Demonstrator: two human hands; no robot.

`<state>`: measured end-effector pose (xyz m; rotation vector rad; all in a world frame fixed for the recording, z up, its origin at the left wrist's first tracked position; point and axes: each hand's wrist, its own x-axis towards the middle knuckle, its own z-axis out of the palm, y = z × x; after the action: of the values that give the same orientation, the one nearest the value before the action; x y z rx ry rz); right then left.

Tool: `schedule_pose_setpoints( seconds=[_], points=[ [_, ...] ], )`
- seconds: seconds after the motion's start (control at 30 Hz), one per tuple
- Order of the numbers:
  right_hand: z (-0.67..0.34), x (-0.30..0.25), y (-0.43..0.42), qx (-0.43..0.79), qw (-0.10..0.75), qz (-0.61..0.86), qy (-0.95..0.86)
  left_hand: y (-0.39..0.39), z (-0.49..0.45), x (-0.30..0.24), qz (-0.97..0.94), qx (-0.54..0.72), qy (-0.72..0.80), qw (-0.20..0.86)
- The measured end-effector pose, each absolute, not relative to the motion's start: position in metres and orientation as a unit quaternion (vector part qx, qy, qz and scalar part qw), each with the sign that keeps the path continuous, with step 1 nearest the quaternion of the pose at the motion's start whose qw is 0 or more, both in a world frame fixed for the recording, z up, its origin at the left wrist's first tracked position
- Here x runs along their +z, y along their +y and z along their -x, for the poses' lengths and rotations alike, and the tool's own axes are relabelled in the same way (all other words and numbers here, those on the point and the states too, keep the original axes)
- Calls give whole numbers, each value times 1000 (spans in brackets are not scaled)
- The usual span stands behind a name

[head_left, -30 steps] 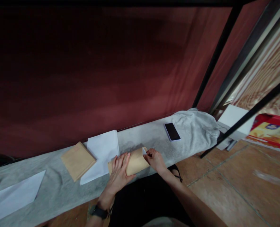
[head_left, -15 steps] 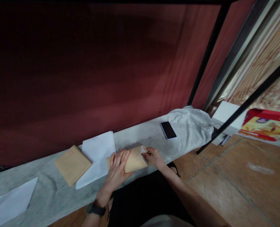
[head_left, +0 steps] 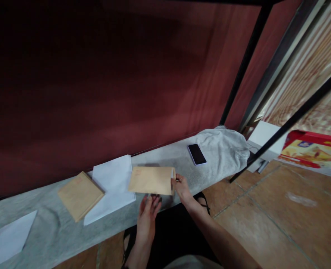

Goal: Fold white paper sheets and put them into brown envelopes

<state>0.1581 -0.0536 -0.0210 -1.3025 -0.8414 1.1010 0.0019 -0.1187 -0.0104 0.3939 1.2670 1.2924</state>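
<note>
My right hand (head_left: pixel 180 185) pinches the right end of a brown envelope (head_left: pixel 151 180) and holds it flat, lifted a little above the grey cloth (head_left: pixel 56 224). A bit of white shows at the envelope's right edge by my fingers. My left hand (head_left: pixel 149 215) is below the envelope with its fingers stretched out, holding nothing, their tips just under the envelope's near edge. To the left lie a white sheet of paper (head_left: pixel 112 186) and a stack of brown envelopes (head_left: pixel 80 195).
A black phone (head_left: pixel 197 154) lies on the cloth at the right. Another white sheet (head_left: pixel 7 237) lies at far left. A dark red panel rises behind. Black frame bars, a white box (head_left: pixel 266 136) and a red printed carton (head_left: pixel 313 151) stand at right over tiled floor.
The envelope was lying on the cloth under my flat left hand. Now my right hand has lifted it and my left hand has come off it, drawn back toward me.
</note>
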Motion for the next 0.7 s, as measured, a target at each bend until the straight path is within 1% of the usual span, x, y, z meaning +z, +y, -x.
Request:
schedule_pose_setpoints(
  seconds=[0.03,0.1,0.27,0.4,0.53,0.63,0.7],
  points=[
    [-156,-22,-55,477,587,556,-346,-118,-9,-8,-145,535,528,644],
    [-152,-23,-58,486,597,553,-319,-114,-22,-2,-112,515,503,685],
    [-149,-20,-65,500,607,548,-285,-102,-39,3,-79,517,497,692],
    [-152,-13,-66,530,596,530,-288,-94,-32,0,-151,500,504,689],
    [-161,-9,-63,551,579,518,-305,-71,-17,2,-248,440,543,671],
    [-170,-12,-61,547,568,522,-324,-48,-4,5,-310,398,580,640],
    [-177,-18,-60,515,559,546,-352,-35,4,6,-331,380,590,631]
  ],
)
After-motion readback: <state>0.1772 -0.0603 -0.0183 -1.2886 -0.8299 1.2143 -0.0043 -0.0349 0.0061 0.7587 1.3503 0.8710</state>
